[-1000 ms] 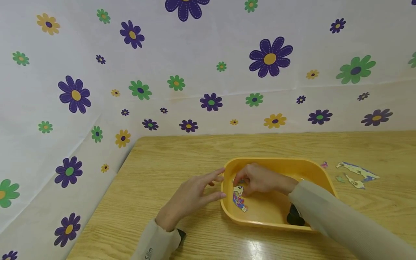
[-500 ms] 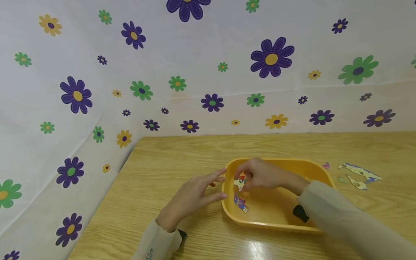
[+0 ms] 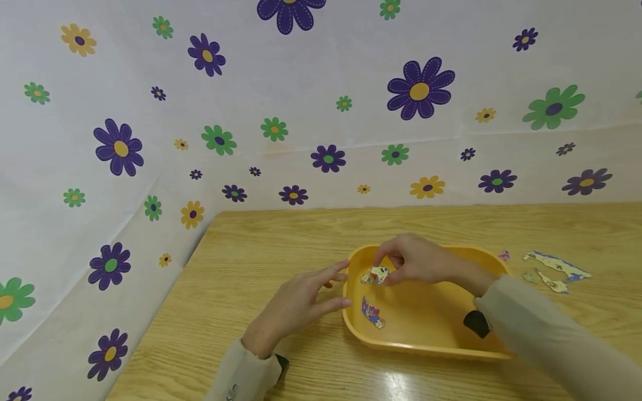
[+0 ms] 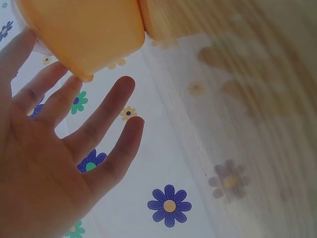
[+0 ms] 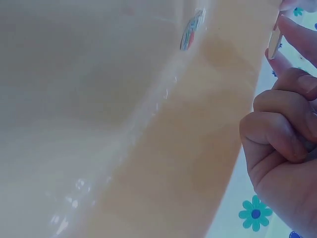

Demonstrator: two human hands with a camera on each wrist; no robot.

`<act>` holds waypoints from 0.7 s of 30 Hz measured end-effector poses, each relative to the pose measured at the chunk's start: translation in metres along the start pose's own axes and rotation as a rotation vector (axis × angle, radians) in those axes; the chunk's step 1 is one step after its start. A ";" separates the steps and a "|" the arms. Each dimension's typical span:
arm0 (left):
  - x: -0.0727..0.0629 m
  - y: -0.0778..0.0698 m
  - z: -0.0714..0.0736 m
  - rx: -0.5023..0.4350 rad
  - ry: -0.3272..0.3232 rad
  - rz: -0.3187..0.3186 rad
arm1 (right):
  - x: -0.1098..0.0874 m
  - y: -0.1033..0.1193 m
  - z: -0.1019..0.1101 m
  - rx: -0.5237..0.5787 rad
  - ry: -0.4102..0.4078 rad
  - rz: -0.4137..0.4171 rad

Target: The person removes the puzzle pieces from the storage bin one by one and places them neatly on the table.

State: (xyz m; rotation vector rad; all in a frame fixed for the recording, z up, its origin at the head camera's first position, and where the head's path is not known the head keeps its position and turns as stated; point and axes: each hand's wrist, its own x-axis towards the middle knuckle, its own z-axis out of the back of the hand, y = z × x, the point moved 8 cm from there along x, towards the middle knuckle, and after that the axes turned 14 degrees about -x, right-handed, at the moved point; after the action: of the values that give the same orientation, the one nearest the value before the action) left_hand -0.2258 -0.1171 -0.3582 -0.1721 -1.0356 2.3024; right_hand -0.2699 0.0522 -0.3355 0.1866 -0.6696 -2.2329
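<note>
My right hand (image 3: 418,260) is over the yellow tray (image 3: 431,350), pinching a small flat printed puzzle piece (image 3: 379,274) between thumb and finger. In the right wrist view that piece (image 5: 275,42) appears edge-on, thin and pale, and the other fingers are curled into the palm. Below the held piece, a second printed bit (image 3: 366,279) shows at the tray's left end. A purple, pink and blue puzzle piece (image 3: 373,313) lies nearer the front of the tray. My left hand (image 3: 291,306), fingers extended and spread, touches the tray's left rim.
Right of the tray, on the wooden table (image 3: 261,245), lie a long cream-and-blue piece (image 3: 562,264), a smaller cream piece (image 3: 553,283), a green bit (image 3: 529,277) and a pink bit (image 3: 504,255). A flower-printed sheet (image 3: 301,111) hangs behind and at the left.
My right hand has risen from the tray's floor and shifted slightly right and back, lifting the pinched puzzle piece. The left hand has stayed at the rim.
</note>
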 end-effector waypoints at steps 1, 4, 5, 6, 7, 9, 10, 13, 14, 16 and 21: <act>0.000 0.000 0.000 0.003 0.000 0.001 | -0.001 0.000 0.001 -0.003 -0.002 0.000; 0.000 0.000 0.000 0.013 -0.001 -0.001 | -0.004 0.000 0.005 -0.007 -0.011 -0.004; 0.000 0.000 -0.001 0.017 -0.001 -0.002 | -0.005 0.000 0.007 -0.008 -0.014 -0.007; 0.000 -0.001 -0.001 0.017 -0.002 -0.005 | -0.006 -0.001 0.008 -0.007 -0.016 -0.008; 0.000 -0.001 0.000 0.016 -0.002 -0.007 | -0.006 -0.001 0.008 -0.004 -0.016 -0.009; -0.001 0.000 0.000 0.018 -0.003 -0.009 | -0.007 -0.001 0.009 0.006 -0.013 -0.009; -0.001 0.000 0.000 0.017 -0.004 -0.011 | -0.007 -0.002 0.010 0.010 -0.012 -0.012; -0.002 0.000 0.001 0.019 -0.005 -0.008 | -0.009 -0.004 0.012 0.011 -0.012 -0.019; -0.002 0.000 0.001 0.021 -0.006 -0.007 | -0.009 -0.005 0.013 0.009 -0.013 -0.023; -0.002 0.000 0.002 0.018 -0.007 -0.005 | -0.010 -0.006 0.015 0.004 -0.015 -0.032; 0.000 -0.001 0.001 0.016 -0.004 -0.002 | -0.016 -0.008 0.020 0.007 -0.013 -0.044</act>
State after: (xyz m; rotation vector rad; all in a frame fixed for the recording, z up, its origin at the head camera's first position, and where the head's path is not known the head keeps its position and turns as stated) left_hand -0.2255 -0.1170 -0.3573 -0.1598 -1.0186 2.3095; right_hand -0.2714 0.0763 -0.3243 0.1916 -0.6862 -2.2764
